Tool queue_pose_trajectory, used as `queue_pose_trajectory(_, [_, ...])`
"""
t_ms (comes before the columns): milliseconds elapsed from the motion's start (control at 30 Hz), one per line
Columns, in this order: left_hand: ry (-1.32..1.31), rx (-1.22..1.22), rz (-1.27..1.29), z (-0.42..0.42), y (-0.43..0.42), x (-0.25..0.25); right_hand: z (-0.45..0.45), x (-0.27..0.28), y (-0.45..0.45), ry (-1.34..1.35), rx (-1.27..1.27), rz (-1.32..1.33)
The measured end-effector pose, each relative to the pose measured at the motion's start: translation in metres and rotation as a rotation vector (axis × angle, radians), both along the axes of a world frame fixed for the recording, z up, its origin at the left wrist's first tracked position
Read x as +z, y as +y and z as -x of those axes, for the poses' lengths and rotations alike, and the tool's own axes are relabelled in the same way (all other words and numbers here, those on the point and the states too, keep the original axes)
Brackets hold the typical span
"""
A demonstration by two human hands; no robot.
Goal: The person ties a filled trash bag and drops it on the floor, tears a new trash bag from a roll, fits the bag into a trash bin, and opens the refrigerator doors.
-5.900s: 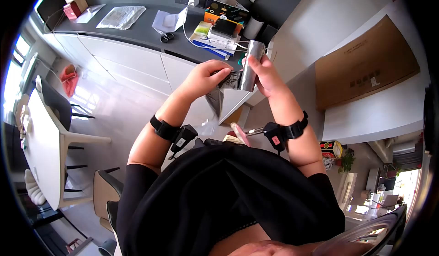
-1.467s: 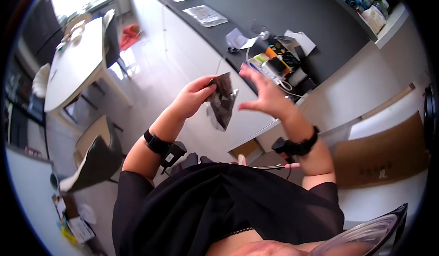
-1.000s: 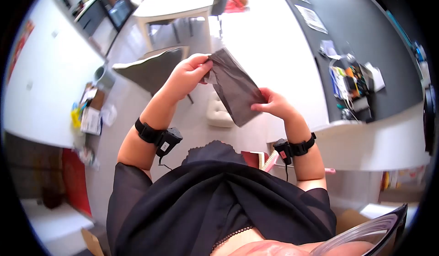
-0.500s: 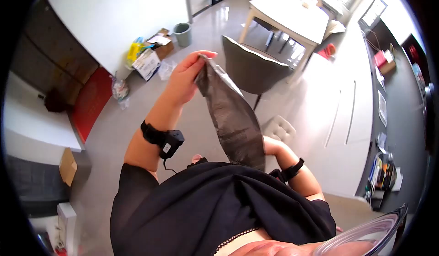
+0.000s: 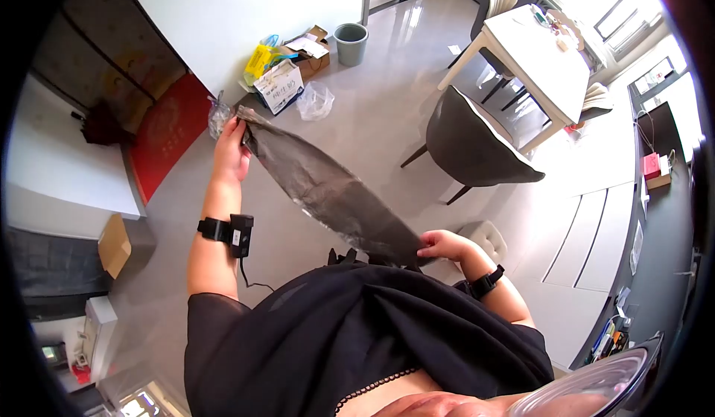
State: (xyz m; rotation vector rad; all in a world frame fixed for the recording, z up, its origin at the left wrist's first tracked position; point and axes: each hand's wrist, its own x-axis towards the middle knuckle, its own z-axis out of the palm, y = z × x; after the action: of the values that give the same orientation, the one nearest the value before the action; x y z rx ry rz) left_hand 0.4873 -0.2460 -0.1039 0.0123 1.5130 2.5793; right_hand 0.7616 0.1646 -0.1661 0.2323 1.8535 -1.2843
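A long, thin dark plastic bag (image 5: 328,186) is stretched slantwise in front of my body, flattened and a little creased. My left hand (image 5: 232,149) is closed on its upper end, out to the left. At the lower end, close to my waist, my right hand (image 5: 445,245) pinches the bag's other corner. The film hangs between both hands above the floor, and part of its lower edge looks pale and shiny.
A grey-green bin (image 5: 351,45) stands by the wall beside cardboard boxes (image 5: 279,86) and a clear plastic bag (image 5: 316,101). Ahead are a grey chair (image 5: 477,138) and a white table (image 5: 536,52). A tufted stool (image 5: 485,240) is near my right hand.
My left hand has moved left and down, and my right hand has come out into fuller view. The bag now stretches more sideways between them. The view has turned left.
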Motion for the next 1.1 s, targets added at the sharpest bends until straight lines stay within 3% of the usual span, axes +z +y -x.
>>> queue_pose_trajectory(100, [-0.305, 0.058, 0.324, 0.044, 0.001, -0.021, 0.047, 0.006, 0.009, 0.081, -0.144, -0.050])
queue_pose_trajectory(200, [-0.279, 0.039, 0.649, 0.083, 0.036, -0.015, 0.114, 0.003, 0.031, 0.044, -0.421, 0.196])
queue_pose_trajectory(267, [0.065, 0.054, 0.971, 0.104, 0.070, -0.009, 0.166, -0.015, 0.042, 0.265, -0.636, 0.454])
queue_pose_trajectory(333, [0.523, 0.058, 1.219, 0.121, 0.112, 0.006, 0.227, 0.013, 0.038, 0.319, -0.710, 0.461])
queue_pose_trajectory(400, [0.341, -0.517, 0.749, 0.131, 0.164, 0.023, 0.286, 0.031, 0.031, 0.363, -0.712, 0.544])
queue_pose_trajectory(467, [0.519, -0.574, 0.860, 0.121, 0.218, 0.054, 0.337, 0.034, 0.024, 0.445, -0.603, 0.641])
queue_pose_trajectory(533, [0.987, -0.435, 0.923, 0.140, 0.249, 0.039, 0.375, 0.030, 0.032, 0.327, -0.441, 0.823])
queue_pose_trajectory(567, [0.867, -0.465, 0.945, 0.155, 0.253, 0.040, 0.394, 0.028, 0.031, 0.318, -0.468, 1.013])
queue_pose_trajectory(600, [0.846, -0.420, 0.932, 0.169, 0.254, 0.040, 0.410, 0.042, 0.037, 0.088, -0.544, 1.081])
queue_pose_trajectory(667, [0.802, -0.334, 0.899, 0.198, 0.245, 0.036, 0.437, 0.071, 0.048, -0.018, -0.589, 1.091])
queue_pose_trajectory(700, [0.783, -0.292, 0.880, 0.214, 0.240, 0.035, 0.449, 0.067, 0.054, 0.169, -0.636, 1.018])
queue_pose_trajectory(800, [0.691, -0.131, 0.864, 0.257, 0.224, 0.029, 0.493, 0.050, 0.081, 0.261, -0.688, 0.982])
queue_pose_trajectory(900, [0.398, -0.139, 0.706, 0.319, 0.201, -0.001, 0.542, 0.037, 0.098, 0.343, -0.816, 0.979])
queue_pose_trajectory(967, [0.442, -0.149, 0.556, 0.355, 0.194, -0.012, 0.562, 0.056, 0.096, 0.340, -0.969, 0.866])
queue_pose_trajectory(1033, [0.462, -0.178, 0.462, 0.402, 0.194, -0.009, 0.589, 0.065, 0.093, 0.361, -0.937, 0.860])
queue_pose_trajectory(1100, [0.574, -0.282, 0.625, 0.435, 0.206, 0.009, 0.613, 0.069, 0.094, 0.364, -0.877, 0.841])
